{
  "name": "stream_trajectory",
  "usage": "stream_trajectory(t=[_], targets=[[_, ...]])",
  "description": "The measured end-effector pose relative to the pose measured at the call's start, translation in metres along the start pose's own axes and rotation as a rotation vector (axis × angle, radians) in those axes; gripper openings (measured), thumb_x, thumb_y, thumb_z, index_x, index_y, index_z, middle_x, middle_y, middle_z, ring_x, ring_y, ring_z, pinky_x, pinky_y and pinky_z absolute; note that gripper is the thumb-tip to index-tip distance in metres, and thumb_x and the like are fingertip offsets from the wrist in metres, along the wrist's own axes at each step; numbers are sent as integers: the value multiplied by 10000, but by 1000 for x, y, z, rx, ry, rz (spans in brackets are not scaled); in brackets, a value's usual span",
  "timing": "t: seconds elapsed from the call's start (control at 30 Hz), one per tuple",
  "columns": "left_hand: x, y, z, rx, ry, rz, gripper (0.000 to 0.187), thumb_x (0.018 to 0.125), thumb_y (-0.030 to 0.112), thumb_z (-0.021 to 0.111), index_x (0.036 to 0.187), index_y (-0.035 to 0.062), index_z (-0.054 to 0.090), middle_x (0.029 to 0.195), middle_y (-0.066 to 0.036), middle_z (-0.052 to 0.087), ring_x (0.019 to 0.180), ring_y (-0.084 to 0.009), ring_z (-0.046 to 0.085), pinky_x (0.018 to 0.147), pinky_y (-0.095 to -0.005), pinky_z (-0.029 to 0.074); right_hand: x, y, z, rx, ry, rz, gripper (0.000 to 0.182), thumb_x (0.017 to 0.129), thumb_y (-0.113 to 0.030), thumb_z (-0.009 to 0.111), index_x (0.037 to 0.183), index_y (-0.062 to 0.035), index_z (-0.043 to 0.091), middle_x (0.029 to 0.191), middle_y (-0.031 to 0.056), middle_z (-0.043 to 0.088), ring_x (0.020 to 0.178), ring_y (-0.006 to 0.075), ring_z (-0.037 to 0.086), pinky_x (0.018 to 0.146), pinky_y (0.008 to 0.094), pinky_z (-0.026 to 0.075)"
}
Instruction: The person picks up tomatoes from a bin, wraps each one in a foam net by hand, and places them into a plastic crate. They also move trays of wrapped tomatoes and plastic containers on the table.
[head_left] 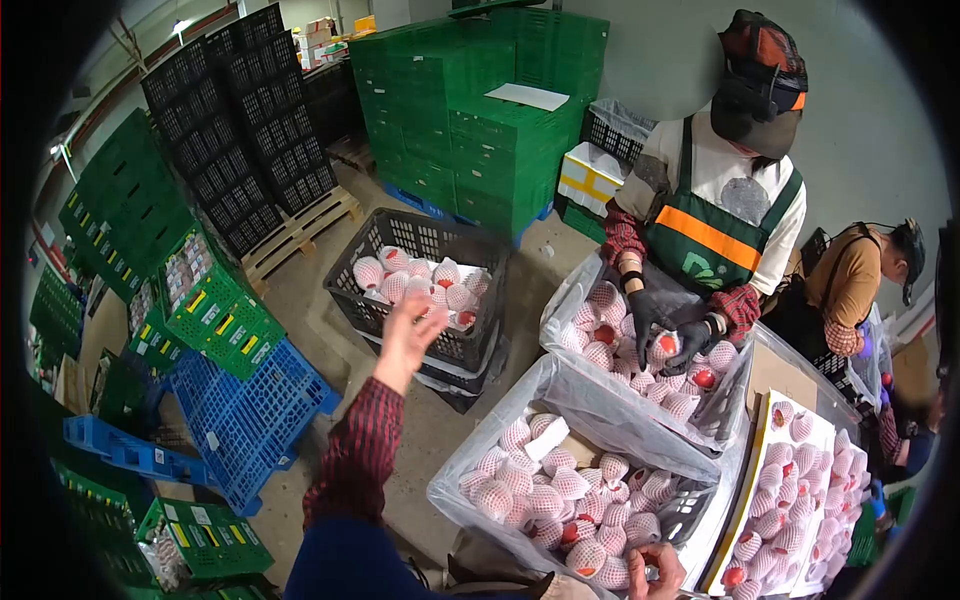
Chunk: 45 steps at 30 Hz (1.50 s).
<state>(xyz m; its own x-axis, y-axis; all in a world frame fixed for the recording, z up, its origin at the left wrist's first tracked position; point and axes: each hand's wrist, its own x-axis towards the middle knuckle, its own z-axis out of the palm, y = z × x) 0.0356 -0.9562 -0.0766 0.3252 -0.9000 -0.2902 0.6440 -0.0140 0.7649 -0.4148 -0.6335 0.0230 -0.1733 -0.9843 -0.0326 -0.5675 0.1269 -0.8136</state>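
Note:
My left hand (408,338) reaches out over the near side of a black crate (370,310) holding several red fruits in pink foam nets (393,258); its fingers are apart and nothing shows in them. At the bottom, my right hand (657,574) is at the near edge of a lined crate (460,470) full of netted fruits (545,500). Its fingers are curled, and what they hold, if anything, is too small to make out. A white piece (546,438) lies on the fruits in that crate.
Across from me a co-worker (710,220) in black gloves holds a netted fruit (663,346) over another lined crate (560,310). Netted fruits fill a white tray (765,405) at right. Another person (850,280) works behind. Green crates (480,120) and a blue pallet (250,410) stand around.

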Motion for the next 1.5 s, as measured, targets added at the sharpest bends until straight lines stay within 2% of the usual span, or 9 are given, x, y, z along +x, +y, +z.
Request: stream_trajectory(t=[0.3, 0.33, 0.5, 0.63, 0.73, 0.93, 1.17, 1.3, 1.5], targets=[[-228, 37, 155, -179, -1485, -19, 439, 1020, 393, 623, 1068, -43, 625, 1083, -172, 626, 1017, -295, 627, 896, -411, 501, 8, 6, 9, 38, -68, 50, 97, 991, -74, 685, 1082, -39, 683, 937, 50, 663, 728, 86, 578, 600, 237, 454], [-250, 40, 171, -355, -1574, -28, 376, 986, 331, 682, 1043, -39, 651, 1042, -165, 637, 965, -305, 642, 833, -400, 511, 11, 18, 20, -122, 231, -352, 211, 763, -11, 812, 927, -5, 680, 811, 107, 665, 696, 177, 648, 627, 297, 501], [-271, 66, 213, -343, -1898, 193, 318, 895, 169, 814, 1063, -69, 687, 1027, -150, 677, 917, -270, 641, 950, -424, 364, 14, 5, 17, -41, 119, -113, 89, 837, -3, 762, 875, 23, 686, 757, 100, 678, 674, 180, 665, 645, 300, 524], [-312, -1, 223, -806, -1426, 330, 263, 890, 145, 818, 1009, -58, 701, 918, -134, 690, 802, -267, 645, 846, -410, 445, 10, 7, 7, -55, 99, -76, 68, 841, 15, 748, 880, 12, 693, 783, 107, 686, 662, 204, 668, 630, 304, 521], [-294, 39, 212, -325, -1598, -137, 233, 871, 115, 832, 973, -55, 708, 911, -139, 692, 786, -244, 652, 719, -362, 496, 7, 16, 4, -36, 92, -60, 76, 845, 10, 748, 898, 12, 694, 803, 109, 691, 658, 208, 665, 625, 305, 520], [-336, -13, 226, -575, -1310, 7, 233, 862, 102, 839, 975, -56, 709, 916, -137, 691, 772, -223, 647, 650, -326, 504, 7, 32, -2, 3, 105, -67, 82, 854, 4, 749, 912, 13, 692, 817, 113, 699, 677, 199, 685, 629, 297, 527], [-291, -28, 244, -648, -1756, -292, 307, 883, 114, 819, 1108, -59, 704, 997, -151, 713, 840, -279, 672, 683, -335, 531, 7, 41, -14, 35, 112, 23, 74, 864, -1, 741, 921, 12, 695, 816, 109, 701, 681, 186, 694, 630, 291, 530], [-263, -63, 263, -393, -1877, -375, 205, 949, 151, 719, 1019, -30, 653, 938, -129, 640, 818, -267, 664, 705, -363, 522, 14, 40, -22, 10, 161, -4, 58, 871, -2, 734, 913, 14, 697, 805, 107, 689, 672, 183, 686, 625, 292, 523], [-209, -299, 185, 912, -1146, -259, 256, 907, 146, 736, 1085, -14, 646, 970, -64, 706, 911, -159, 677, 839, -309, 551, 7, 66, -26, 61, 142, 86, 80, 872, -7, 737, 942, 13, 704, 812, 109, 674, 677, 193, 676, 628, 302, 514]])
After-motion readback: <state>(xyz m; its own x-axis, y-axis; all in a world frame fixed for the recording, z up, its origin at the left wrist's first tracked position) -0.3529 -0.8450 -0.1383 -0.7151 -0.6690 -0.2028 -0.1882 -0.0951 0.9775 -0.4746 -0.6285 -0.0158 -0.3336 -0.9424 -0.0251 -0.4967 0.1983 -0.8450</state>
